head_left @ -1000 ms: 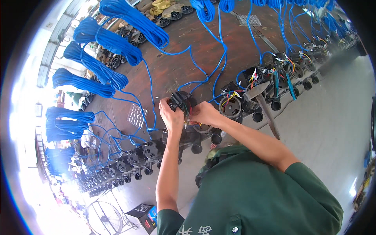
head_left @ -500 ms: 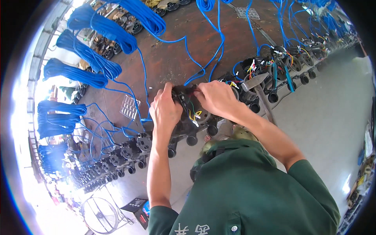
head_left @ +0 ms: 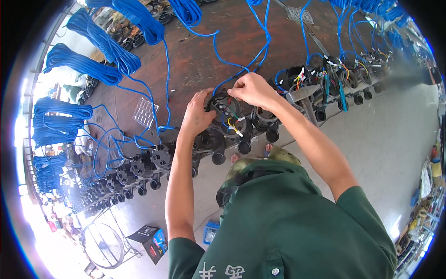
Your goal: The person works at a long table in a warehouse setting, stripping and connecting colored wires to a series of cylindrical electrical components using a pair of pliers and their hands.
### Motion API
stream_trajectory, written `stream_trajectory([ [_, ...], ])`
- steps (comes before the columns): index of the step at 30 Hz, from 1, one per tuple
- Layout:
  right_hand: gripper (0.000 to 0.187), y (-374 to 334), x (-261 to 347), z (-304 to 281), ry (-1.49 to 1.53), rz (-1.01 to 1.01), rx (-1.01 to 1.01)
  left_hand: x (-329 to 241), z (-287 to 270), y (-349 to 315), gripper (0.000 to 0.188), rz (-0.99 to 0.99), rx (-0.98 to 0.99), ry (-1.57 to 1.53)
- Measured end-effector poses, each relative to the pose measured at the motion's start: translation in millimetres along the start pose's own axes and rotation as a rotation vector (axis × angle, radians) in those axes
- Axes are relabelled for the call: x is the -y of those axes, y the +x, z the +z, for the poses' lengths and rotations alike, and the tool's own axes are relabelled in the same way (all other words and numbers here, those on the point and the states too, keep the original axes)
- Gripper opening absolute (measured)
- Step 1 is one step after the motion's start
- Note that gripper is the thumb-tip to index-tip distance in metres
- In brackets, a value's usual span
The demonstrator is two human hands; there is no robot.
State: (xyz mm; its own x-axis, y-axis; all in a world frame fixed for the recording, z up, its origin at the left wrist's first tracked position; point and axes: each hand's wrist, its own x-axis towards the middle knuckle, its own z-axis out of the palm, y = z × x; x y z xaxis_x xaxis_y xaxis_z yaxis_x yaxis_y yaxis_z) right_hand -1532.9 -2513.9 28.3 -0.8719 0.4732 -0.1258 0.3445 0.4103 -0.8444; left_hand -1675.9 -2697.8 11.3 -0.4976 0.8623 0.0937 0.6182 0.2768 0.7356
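A round black housing [head_left: 227,126] with yellow, green, blue and red wires and white connectors inside stands at the table's edge. My left hand [head_left: 199,115] grips its left side, thumb over the rim and fingers behind. At the far rim my right hand [head_left: 254,91] is closed in a pinch; what lies between its fingertips is too small to make out. A blue cable [head_left: 239,68] runs across the table to the back of this housing. Just to the right, another black housing [head_left: 265,116] sits close by.
A hammer [head_left: 304,96] rests over the housings on the right, near blue-handled pliers [head_left: 343,96]. Rows of black housings [head_left: 125,174] line the table edge on both sides. Coiled blue cables [head_left: 83,65] lie on the brown table [head_left: 195,60]. A box [head_left: 151,242] stands on the floor.
My view has shifted slightly. The hands have moved apart around the housing, so its wired inside shows more openly. My right hand has gone to the far rim in a pinch.
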Motion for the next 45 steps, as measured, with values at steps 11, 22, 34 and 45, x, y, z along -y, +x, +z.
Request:
stream_trajectory([
  [11, 0.023, 17.0, -3.9, -10.5, 0.324, 0.227, 0.254, -20.8, 36.0, 18.7, 0.035, 0.005, -0.075, -0.219],
  [22, 0.046, -86.8, -121.2, -132.1, -0.736, 0.134, -0.735, 5.7, 35.9, 24.1, 0.022, -0.295, -0.049, -0.260],
  [34, 0.117, -125.1, -186.6, -183.8, -0.380, 0.717, -0.367, 17.3, 36.4, 22.6, 0.023, -0.393, -0.032, -0.511],
  [45, 0.062, -129.8, -192.2, -154.5, -0.241, 0.713, -0.614, -8.2, 29.5, -6.5, 0.015, -0.557, -0.201, -0.861],
])
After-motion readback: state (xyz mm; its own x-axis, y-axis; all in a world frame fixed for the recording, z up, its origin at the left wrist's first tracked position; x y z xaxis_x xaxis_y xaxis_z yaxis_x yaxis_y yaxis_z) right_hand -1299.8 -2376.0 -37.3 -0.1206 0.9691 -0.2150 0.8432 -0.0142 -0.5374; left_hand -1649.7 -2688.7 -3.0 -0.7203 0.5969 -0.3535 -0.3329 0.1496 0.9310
